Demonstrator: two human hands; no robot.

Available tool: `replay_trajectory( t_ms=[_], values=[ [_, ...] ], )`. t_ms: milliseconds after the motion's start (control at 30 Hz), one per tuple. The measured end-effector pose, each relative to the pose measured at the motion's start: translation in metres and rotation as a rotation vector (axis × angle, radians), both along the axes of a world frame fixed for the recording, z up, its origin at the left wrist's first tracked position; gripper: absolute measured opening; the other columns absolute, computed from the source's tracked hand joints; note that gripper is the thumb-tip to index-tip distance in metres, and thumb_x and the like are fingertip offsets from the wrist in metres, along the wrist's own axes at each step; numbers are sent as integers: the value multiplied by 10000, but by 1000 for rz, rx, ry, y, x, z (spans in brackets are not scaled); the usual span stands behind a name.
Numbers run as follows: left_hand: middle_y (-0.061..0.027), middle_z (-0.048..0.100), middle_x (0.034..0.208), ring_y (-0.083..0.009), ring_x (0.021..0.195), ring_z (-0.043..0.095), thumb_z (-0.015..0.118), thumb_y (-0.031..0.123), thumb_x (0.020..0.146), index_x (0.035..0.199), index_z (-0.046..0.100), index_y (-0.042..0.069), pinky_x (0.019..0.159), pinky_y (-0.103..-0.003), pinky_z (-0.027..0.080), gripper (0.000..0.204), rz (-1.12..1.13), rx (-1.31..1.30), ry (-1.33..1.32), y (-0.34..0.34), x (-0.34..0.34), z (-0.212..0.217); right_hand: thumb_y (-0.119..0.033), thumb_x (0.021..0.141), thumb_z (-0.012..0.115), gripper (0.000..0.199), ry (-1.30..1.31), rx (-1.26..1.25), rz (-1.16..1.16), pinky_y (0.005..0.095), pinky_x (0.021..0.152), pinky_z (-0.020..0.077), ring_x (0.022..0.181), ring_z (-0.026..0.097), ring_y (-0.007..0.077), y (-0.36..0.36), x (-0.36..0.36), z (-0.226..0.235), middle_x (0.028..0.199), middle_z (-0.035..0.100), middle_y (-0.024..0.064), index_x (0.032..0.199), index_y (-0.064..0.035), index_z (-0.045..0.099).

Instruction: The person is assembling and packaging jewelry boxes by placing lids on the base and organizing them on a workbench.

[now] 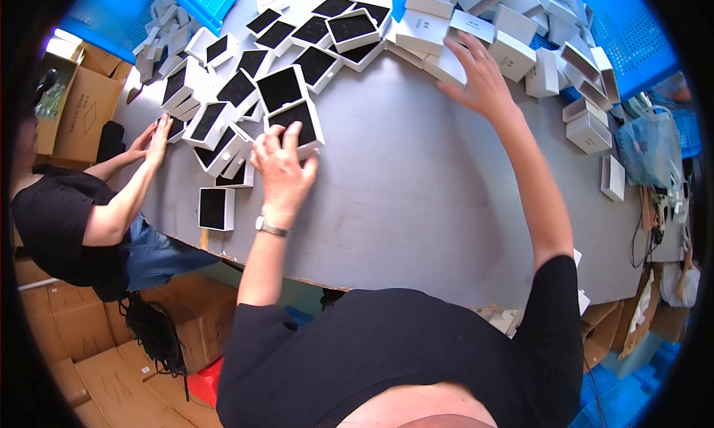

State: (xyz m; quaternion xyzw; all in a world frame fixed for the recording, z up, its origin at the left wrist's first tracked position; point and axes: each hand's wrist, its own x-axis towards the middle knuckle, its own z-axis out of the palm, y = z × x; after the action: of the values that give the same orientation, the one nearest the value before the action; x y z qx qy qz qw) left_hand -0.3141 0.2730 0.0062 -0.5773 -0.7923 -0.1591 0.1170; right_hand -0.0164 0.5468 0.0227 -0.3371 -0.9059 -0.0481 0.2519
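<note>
My left hand [281, 171], with a watch at its wrist, has its fingers curled over the near edge of a small white box tray with a black lining [297, 121]. Its thumb lies along the box's right side. Against the far side of that tray rests another black-lined white box [281, 88]. My right hand [480, 78] is stretched to the far right, fingers spread, at a pile of white boxes [424, 30]. Its fingertips are close to a white box [450, 65] at the pile's near edge; whether they touch it, I cannot tell.
Black-lined trays [316, 67] lie heaped over the grey table [387, 182]. On the left, a co-worker's hands [152, 142] are at the heap. Blue crates [636, 49] stand at the far corners. A lone white box [612, 178] lies right; cardboard boxes [111, 383] are stacked lower left.
</note>
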Motion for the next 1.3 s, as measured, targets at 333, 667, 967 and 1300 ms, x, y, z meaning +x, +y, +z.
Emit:
replay_trajectory(
  t_ms=[333, 667, 967, 1300],
  values=[
    [-180, 496, 1326, -410, 1287, 426, 841, 165, 694, 1136, 621, 112, 1077, -491, 374, 497, -186, 67, -136, -12, 34, 24, -360, 709, 771, 652, -289, -242, -99, 534, 1120, 376, 1427, 407, 327, 36, -68, 18, 1551, 443, 110, 1319, -260, 561],
    [-208, 447, 1375, -414, 1299, 399, 859, 269, 613, 1194, 560, 144, 1091, -532, 314, 665, -347, 91, -288, -2, 48, 43, -269, 594, 816, 746, -214, -287, -110, 546, 1080, 372, 1310, 497, 340, 15, -39, 21, 1321, 552, 139, 1284, -245, 534],
    [-255, 331, 1484, -426, 1315, 364, 887, 418, 669, 1418, 465, 78, 1118, -538, 317, 925, -310, -172, -361, -39, 147, 2, -249, 575, 795, 712, 118, -403, -289, 510, 1094, 382, 1279, 495, 392, -182, 77, -16, 1371, 521, 154, 1262, -222, 609],
    [-225, 380, 1452, -423, 1326, 394, 946, 351, 596, 1187, 502, 59, 1099, -505, 380, 796, -726, -129, -497, 2, 126, -26, -162, 581, 785, 759, 52, -463, -27, 535, 1111, 341, 1360, 390, 393, -236, 87, -22, 1444, 480, 116, 1302, -274, 578]
  ],
)
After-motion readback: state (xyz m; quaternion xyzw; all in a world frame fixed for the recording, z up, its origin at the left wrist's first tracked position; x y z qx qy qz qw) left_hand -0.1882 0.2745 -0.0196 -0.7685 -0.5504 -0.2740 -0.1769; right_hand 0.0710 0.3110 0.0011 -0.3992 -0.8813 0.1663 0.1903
